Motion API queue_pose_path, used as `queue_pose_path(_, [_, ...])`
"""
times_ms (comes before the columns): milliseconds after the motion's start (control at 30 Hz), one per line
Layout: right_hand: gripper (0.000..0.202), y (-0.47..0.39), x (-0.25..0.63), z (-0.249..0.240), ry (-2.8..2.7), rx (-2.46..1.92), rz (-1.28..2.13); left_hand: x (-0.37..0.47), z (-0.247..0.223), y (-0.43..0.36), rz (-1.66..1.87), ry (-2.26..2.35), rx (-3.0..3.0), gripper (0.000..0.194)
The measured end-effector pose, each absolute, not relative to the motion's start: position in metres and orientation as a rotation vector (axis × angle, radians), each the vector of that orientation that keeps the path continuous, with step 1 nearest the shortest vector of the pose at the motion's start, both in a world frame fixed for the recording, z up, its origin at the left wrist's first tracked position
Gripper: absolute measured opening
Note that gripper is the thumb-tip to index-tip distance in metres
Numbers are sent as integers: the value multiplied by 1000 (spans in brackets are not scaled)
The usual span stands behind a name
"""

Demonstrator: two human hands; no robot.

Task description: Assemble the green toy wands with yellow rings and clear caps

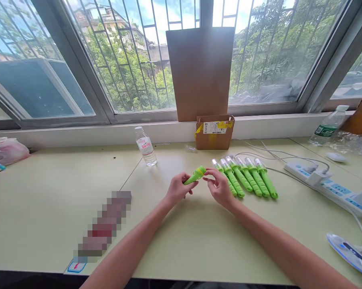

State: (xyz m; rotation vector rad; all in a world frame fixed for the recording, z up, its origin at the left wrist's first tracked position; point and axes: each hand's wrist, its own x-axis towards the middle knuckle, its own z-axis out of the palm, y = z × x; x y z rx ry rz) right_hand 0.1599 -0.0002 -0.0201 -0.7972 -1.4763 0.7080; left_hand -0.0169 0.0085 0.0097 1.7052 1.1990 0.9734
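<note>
My left hand [178,188] is wrapped round a green stick-like tube [194,176], its yellow-green ribbed end pointing up and to the right. Close beside that end is my right hand [219,187], thumb and fingers bent together; whether something small sits between its fingertips is too small to tell. Just to the right, several similar green tubes with clear tips [253,176] lie side by side on the pale green table [205,245], the nearest ones partly behind my right hand.
A water bottle [146,147] stands behind at the left, and a small open cardboard box [214,136] is against the sill. At the right lie a power strip [337,188], cables, a white-blue device [350,253] and another bottle [328,126]. A blurred item [105,224] lies at left.
</note>
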Motion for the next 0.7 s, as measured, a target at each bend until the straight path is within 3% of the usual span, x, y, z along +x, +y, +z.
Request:
queue_pose_path(500, [36, -1, 159, -19, -1497, -792, 693, -16, 9, 9, 1029, 1179, 1756, 37])
queue_pose_path(700, [39, -1, 159, -20, -1503, -789, 683, -17, 9, 9, 1006, 1172, 1819, 29])
